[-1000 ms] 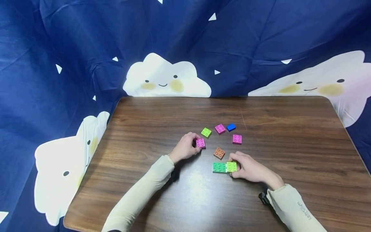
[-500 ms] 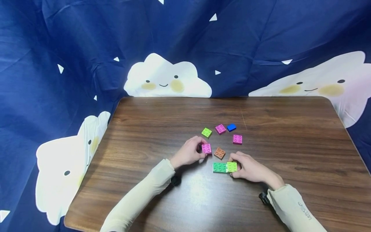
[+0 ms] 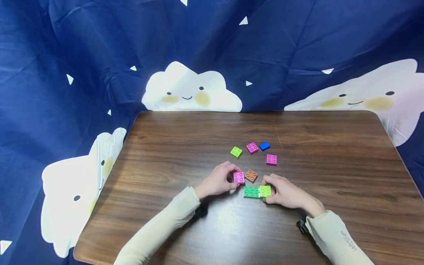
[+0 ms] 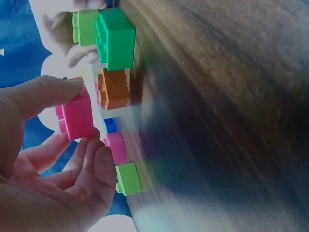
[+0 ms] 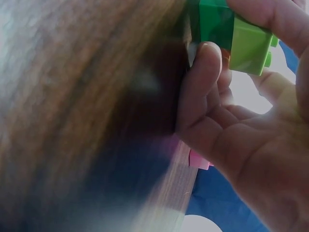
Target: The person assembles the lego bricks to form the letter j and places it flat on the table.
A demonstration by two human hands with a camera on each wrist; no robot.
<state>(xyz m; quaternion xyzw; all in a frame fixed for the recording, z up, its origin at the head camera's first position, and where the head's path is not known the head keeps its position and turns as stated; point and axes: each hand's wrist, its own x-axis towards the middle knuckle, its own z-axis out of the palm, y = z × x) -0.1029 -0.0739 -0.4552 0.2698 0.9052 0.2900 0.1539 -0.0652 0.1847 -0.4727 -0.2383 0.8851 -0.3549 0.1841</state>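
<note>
Between thumb and fingers my left hand (image 3: 218,181) pinches a pink toy brick (image 3: 239,177); the left wrist view shows this pink brick (image 4: 79,113) raised off the table. My right hand (image 3: 285,191) grips a lime brick (image 3: 265,191) at its right end. That lime brick sits on the right part of a green brick (image 3: 251,191), seen from the side in the right wrist view as a green block (image 5: 216,21). The held pink brick is just up and left of the green one, apart from it. A brown brick (image 3: 251,175) lies close beside the pink one.
Farther back on the wooden table (image 3: 172,140) lie a lime brick (image 3: 236,152), a magenta brick (image 3: 252,148), a blue brick (image 3: 264,146) and another magenta brick (image 3: 271,159). A blue curtain (image 3: 265,44) with cloud prints hangs behind the far edge.
My left hand has carried the pink brick right and nearer to me, from beside the far lime brick to near the green brick. My right hand and its bricks stay in place.
</note>
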